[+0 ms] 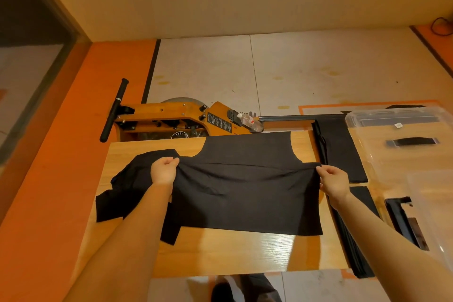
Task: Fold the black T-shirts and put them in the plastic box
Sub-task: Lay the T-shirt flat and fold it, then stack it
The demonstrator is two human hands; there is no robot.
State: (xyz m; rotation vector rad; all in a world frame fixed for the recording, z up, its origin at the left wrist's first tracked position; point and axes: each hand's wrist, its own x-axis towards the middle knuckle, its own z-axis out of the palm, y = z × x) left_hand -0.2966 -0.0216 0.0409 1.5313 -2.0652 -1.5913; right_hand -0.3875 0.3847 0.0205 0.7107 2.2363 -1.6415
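Note:
A black T-shirt [245, 193] lies spread across the wooden table [220, 252], partly folded over on itself. My left hand [163, 171] pinches the fold's upper left corner. My right hand [333, 180] pinches its upper right corner. The shirt's left sleeve and bunched cloth trail off to the left. More black T-shirts [340, 152] lie flat at the table's right side, and another black stack [353, 235] hangs along the right edge under my right forearm. The clear plastic box [416, 179] stands at the far right with its lid and black handle on top.
A wooden rowing machine [176, 117] with a black handle bar stands on the floor beyond the table, with a plastic bottle [250, 121] resting on it. An orange wall runs along the left. My feet show below the table's near edge.

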